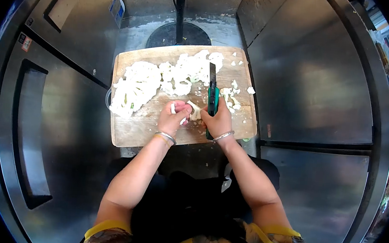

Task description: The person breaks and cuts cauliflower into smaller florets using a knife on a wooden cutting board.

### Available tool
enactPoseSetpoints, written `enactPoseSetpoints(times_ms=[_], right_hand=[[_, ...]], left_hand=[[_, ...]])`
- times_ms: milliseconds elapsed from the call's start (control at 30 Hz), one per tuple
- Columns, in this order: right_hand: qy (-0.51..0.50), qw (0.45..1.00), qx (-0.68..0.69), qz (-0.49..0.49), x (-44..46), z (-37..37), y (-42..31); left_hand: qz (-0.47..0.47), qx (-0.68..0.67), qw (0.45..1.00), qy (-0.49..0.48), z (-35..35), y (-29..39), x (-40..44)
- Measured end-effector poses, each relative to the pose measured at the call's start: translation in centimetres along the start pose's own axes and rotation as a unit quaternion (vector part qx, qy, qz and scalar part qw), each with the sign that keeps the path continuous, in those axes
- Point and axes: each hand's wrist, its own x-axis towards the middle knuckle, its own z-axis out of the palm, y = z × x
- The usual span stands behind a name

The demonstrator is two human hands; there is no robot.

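Observation:
My right hand (219,120) is wrapped round a green utility knife (213,100), its dark blade pointing away from me. Close beside it, my left hand (173,118) is closed on white cauliflower pieces (173,108). A pale cauliflower stem piece (195,111) lies between the two hands, its far end by my left fingertips. Both hands are over the near half of a wooden cutting board (133,133). Behind my left hand a large cauliflower chunk (136,86) rests on the board, and more florets (194,68) spread along its far side.
Small cauliflower trimmings (232,97) lie on the board to the right of the knife. A black pole (179,13) on a round base (153,39) stands beyond the board. Stainless steel cabinets (308,85) rise close on the right, and more steel doors (80,23) on the left.

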Motion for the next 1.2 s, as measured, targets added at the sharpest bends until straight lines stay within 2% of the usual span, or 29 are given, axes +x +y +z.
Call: enactPoseSetpoints(times_ms=[100,167,300,367,400,467,500,567,600,667,733,767,900,933,967,1033,1067,1100,1133,1200], right_hand=[[0.015,0.997,0.073,0.019,-1.0,-0.9,-1.6],[0.012,0.989,0.144,0.024,-1.6,-1.5,-2.6],[0.017,0.988,0.151,0.009,-1.8,-2.6,-2.8],[-0.069,0.994,0.081,0.011,-2.0,-3.9,-3.5],[-0.067,0.994,0.082,0.010,-2.0,-4.1,-3.1],[-0.066,0.996,-0.016,-0.064,-2.4,-4.2,-1.6],[-0.045,0.996,-0.027,-0.073,-2.6,-3.9,-1.3],[-0.038,0.997,-0.021,-0.057,-3.0,-3.9,-0.8],[-0.033,0.998,-0.016,-0.043,-3.2,-4.0,-0.8],[-0.041,0.998,0.019,-0.033,-2.9,-4.4,-0.5],[-0.101,0.984,0.123,0.078,-2.6,-5.1,-1.6],[-0.102,0.981,0.151,0.063,-2.3,-5.0,-1.1],[-0.093,0.968,0.216,0.086,-2.0,-5.0,-1.7],[-0.094,0.968,0.217,0.086,-2.0,-5.0,-1.9],[-0.098,0.970,0.205,0.087,-2.1,-5.0,-2.0],[-0.106,0.972,0.193,0.087,-2.1,-5.4,-2.4],[-0.068,0.996,-0.014,-0.055,-2.2,-6.0,-2.8],[-0.025,0.956,-0.219,-0.194,-2.2,-6.6,-3.0],[-0.026,0.956,-0.219,-0.194,-2.4,-6.9,-3.0],[-0.030,0.939,-0.274,-0.208,-2.9,-7.3,-2.9]], left_hand=[[0.020,0.003,0.999,0.025,1.1,0.2,-0.4],[0.019,-0.062,0.998,0.014,1.6,-0.2,-0.4],[0.039,-0.028,0.999,0.000,2.4,-0.4,-0.3],[0.099,-0.007,0.995,-0.024,2.3,-0.4,0.0],[0.099,-0.005,0.995,-0.025,2.5,-0.3,-0.1],[0.139,0.089,0.986,-0.025,2.9,-0.2,-0.4],[0.137,0.090,0.986,-0.027,3.0,-0.4,-0.5],[0.169,0.187,0.965,-0.071,3.2,-1.1,-0.8],[0.167,0.188,0.965,-0.073,3.2,-1.0,-0.8],[0.099,0.215,0.969,-0.071,3.0,-0.7,-0.7],[0.127,0.202,0.967,-0.086,3.1,-0.8,-0.7],[0.154,0.188,0.965,-0.100,3.1,-0.9,-0.7],[0.156,0.166,0.967,-0.112,3.8,-0.5,-1.1],[0.085,0.117,0.982,-0.118,4.0,0.3,-1.7],[0.014,0.067,0.990,-0.123,4.1,0.7,-2.0],[0.034,0.082,0.990,-0.112,3.4,1.0,-1.3],[0.053,0.099,0.989,-0.101,3.1,1.1,-1.0],[0.074,0.101,0.989,-0.084,2.9,1.1,-0.8],[0.074,0.101,0.989,-0.083,2.6,1.2,-0.7],[0.139,0.191,0.970,-0.051,2.3,1.7,-0.7]])
